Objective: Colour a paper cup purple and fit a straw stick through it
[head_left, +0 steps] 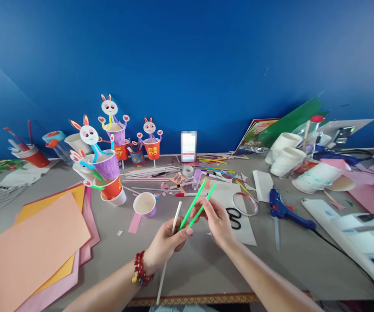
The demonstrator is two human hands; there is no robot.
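My left hand [166, 242] is closed around a long white straw [175, 216] and the lower ends of two green straws [196, 203]. A red bead bracelet sits on that wrist. My right hand [215, 219] pinches the green straws higher up, near their middle. The green straws slant up to the right above the grey table [200, 264]. A purple paper cup [145, 204] stands just left of my hands. Black scissors [234, 217] lie right behind my right hand on a white sheet.
Orange and pink paper sheets [34, 242] lie at the left. Paper-cup rabbit figures [102, 151] stand behind them. A blue glue gun [284, 211] with its cord lies at the right, near a tape ring [244, 203], white cups [286, 154] and loose straws and scraps.
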